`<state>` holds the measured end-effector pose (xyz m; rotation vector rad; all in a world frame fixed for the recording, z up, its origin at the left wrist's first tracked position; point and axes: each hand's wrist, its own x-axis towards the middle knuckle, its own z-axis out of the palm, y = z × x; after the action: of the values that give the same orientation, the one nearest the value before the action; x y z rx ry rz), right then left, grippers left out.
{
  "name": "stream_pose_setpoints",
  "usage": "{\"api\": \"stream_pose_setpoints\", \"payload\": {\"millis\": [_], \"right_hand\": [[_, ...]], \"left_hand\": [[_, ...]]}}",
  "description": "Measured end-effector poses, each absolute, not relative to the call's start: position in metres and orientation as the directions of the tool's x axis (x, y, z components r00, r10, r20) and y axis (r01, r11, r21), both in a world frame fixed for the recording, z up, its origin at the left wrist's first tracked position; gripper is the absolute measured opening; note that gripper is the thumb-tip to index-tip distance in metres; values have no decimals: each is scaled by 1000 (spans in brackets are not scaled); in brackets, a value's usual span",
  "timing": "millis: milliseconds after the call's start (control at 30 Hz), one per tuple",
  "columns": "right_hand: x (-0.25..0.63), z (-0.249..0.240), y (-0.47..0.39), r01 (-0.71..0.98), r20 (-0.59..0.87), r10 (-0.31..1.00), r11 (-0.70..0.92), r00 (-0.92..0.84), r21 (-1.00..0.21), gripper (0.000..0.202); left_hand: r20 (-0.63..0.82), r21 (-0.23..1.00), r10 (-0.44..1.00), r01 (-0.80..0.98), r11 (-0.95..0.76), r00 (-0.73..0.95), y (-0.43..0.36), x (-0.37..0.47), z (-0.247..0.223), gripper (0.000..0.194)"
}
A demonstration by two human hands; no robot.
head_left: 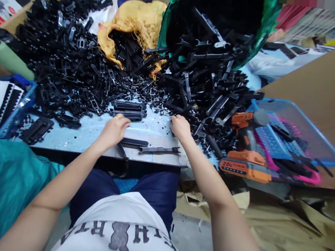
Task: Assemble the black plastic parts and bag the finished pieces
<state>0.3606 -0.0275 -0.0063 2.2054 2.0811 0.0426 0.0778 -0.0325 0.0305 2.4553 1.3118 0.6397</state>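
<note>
My left hand (113, 131) is over the table's near side, its fingertips pinched together; whatever they may hold is too small to make out. Just beyond it lies a short row of long black parts (128, 110). My right hand (180, 128) is closed too, fingertips down at the edge of the scattered small metal pins (159, 95); I cannot see what is between them. Between my forearms, a flat black bar (134, 142) and a black piece with a forked end (159, 150) lie near the front edge of the table.
A heap of black clips (62, 54) covers the back left. Forked black parts (207, 56) spill from a green sack (179, 3) beside a yellow sack (142, 13). An orange cordless drill (247, 142) and a blue basket (317, 133) stand right; a teal sack (18, 180) hangs left.
</note>
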Motion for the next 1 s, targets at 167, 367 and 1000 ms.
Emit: {"api": "stream_pose_setpoints", "payload": {"millis": [167, 367, 1000], "right_hand": [[346, 2, -35, 987, 136, 991, 19, 3, -161, 21], [312, 15, -72, 723, 315, 947, 264, -68, -639, 14], [279, -15, -117, 734, 550, 806, 507, -219, -451, 19]], "left_hand": [[187, 377, 863, 777, -504, 468, -63, 20, 20, 25], [164, 165, 811, 795, -583, 561, -69, 31, 20, 26], [617, 28, 605, 754, -656, 503, -79, 29, -38, 24]]}}
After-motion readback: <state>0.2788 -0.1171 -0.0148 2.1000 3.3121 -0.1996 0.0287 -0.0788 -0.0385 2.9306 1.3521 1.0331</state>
